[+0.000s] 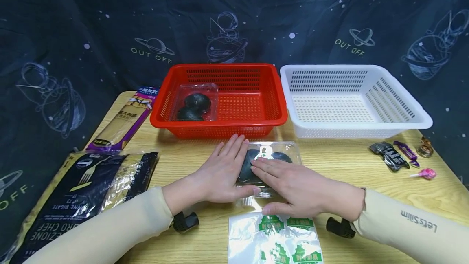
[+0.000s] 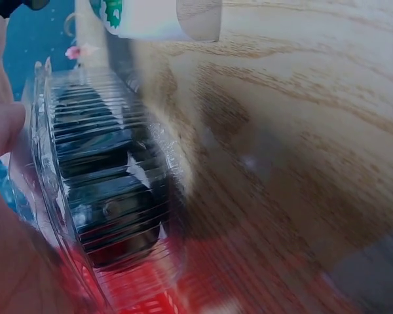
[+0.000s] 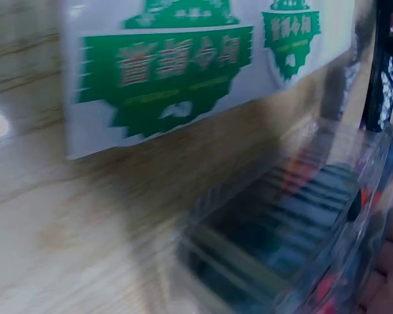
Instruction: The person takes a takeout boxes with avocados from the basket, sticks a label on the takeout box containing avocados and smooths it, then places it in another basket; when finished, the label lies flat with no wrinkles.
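A clear plastic clamshell box (image 1: 291,146) lies on the table with dark round pieces (image 1: 282,157) inside. The left hand (image 1: 224,170) lies along its left side, fingers straight and touching the box. Extended fingers of the right hand (image 1: 293,180) rest across the lid from the right. Both thumbs point toward each other near the front edge. In the left wrist view, the ribbed wall of the box (image 2: 105,170) shows beside the hand. Just in front lies a sheet of green-and-white stickers (image 1: 243,235), also large in the right wrist view.
Behind stand a red basket (image 1: 220,124), holding a similar box (image 1: 214,93), and a white basket (image 1: 362,126). Pasta packages (image 1: 84,199) lie left. Wrapped candies (image 1: 390,156) and a pink lollipop (image 1: 426,173) lie right.
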Available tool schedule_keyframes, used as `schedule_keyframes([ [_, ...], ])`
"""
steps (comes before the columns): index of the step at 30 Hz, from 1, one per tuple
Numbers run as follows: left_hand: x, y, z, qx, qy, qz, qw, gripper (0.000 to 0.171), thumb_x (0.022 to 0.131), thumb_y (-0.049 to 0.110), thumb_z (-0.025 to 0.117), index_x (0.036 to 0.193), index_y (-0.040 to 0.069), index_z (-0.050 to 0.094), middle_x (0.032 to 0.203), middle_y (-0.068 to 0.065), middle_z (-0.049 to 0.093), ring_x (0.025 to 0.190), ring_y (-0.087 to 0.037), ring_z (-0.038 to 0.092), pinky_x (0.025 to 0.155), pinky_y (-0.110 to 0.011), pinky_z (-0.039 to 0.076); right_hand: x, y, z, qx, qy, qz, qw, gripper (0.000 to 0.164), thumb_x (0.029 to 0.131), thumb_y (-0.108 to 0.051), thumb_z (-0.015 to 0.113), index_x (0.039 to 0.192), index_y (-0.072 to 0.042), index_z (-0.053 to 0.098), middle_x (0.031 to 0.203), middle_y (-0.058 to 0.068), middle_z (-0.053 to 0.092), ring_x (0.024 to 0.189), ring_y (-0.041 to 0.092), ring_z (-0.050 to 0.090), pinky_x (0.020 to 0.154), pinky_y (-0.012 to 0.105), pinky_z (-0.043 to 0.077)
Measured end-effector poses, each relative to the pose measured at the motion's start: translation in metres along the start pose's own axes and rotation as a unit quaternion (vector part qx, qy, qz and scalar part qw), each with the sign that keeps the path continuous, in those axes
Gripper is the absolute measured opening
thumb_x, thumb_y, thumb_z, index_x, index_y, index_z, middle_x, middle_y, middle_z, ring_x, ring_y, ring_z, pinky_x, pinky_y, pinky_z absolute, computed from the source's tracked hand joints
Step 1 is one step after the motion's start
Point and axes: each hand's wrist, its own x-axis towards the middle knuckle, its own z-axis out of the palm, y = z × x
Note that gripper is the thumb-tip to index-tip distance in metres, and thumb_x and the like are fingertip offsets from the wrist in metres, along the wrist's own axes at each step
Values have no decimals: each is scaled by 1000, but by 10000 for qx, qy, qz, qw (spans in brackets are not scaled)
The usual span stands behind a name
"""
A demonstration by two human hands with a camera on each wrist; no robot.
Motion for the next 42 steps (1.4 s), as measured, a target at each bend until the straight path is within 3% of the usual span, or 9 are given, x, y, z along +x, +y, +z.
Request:
schedule_keyframes([
  [7,0,-1,0,34,0,61,10000,108,81,81,30,153,3,5,160,-13,-1,146,-30,-4,115,-52,10,12,-2,-1,-14,-113,74,9999,81,95,-62,34,147,-1,32,154,11,29,142,22,25,113,40,26],
  [20,2,0,0,27,39,0,10000,109,81,81,32,153,4,5,160,-13,2,146,-29,-2,114,-52,13,13,-4,-3,-278,-403,687,9964,88,93,-68,25,148,0,28,153,15,28,143,27,23,114,42,22],
  [42,1,3,-2,-58,46,-78,9999,108,81,80,36,153,4,7,160,-11,2,146,-28,-2,114,-52,11,-22,2,2,-631,104,1107,9918,86,93,-63,40,144,5,33,151,20,31,140,33,27,112,45,27],
])
